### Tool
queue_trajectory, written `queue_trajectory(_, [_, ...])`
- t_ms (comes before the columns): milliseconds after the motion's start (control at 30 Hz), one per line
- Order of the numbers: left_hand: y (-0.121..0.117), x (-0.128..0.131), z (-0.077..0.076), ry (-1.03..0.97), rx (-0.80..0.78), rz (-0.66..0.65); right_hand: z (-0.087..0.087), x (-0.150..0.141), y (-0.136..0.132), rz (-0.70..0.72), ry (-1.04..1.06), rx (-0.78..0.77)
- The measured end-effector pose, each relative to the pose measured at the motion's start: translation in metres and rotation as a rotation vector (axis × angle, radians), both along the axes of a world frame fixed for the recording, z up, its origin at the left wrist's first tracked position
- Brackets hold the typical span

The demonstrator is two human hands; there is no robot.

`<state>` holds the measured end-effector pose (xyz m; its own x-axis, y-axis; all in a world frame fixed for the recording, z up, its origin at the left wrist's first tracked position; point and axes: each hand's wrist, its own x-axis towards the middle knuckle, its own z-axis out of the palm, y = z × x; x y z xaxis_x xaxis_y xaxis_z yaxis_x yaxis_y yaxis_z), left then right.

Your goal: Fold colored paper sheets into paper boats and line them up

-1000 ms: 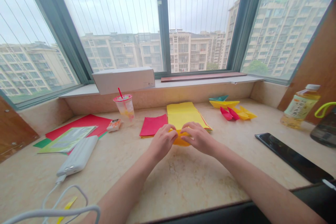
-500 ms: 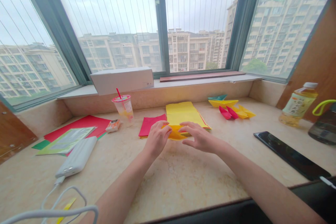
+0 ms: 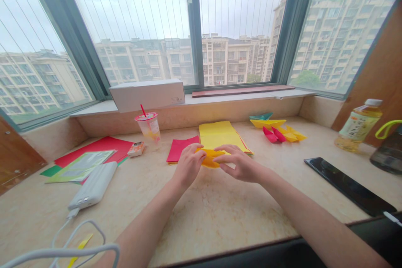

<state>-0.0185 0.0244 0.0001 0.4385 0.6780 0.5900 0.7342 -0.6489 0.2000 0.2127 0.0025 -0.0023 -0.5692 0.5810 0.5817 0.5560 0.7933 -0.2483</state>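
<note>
Between my two hands is a folded piece of yellow-orange paper, held just above the counter. My left hand pinches its left end between thumb and fingers. On the other end, my right hand has its fingers closed round the paper's right side, with the thumb below. Directly behind lies a stack of yellow paper sheets. A smaller stack of red paper sits behind my left hand. The paper's exact folded shape is partly hidden by my fingers.
Folded paper boats, including a yellow one and a red shape, stand at the back right. A phone and a drink bottle are on the right. Leftward are a plastic cup, a power bank and red sheets.
The fingers of my right hand have shifted slightly on the yellow-orange paper, and its right end has tilted or been pressed in a little. My left hand keeps its pinch.
</note>
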Motion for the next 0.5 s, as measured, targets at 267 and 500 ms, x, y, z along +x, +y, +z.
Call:
queue_trajectory(267, [-0.0046, 0.0033, 0.0024, 0.047, 0.018, -0.053, 0.0031, -0.0007, -0.0021, 0.047, -0.106, -0.021])
queue_trajectory(500, [-0.0049, 0.0038, 0.0011, 0.048, 0.026, -0.074, 0.0097, -0.0029, -0.0068, 0.068, -0.116, -0.013])
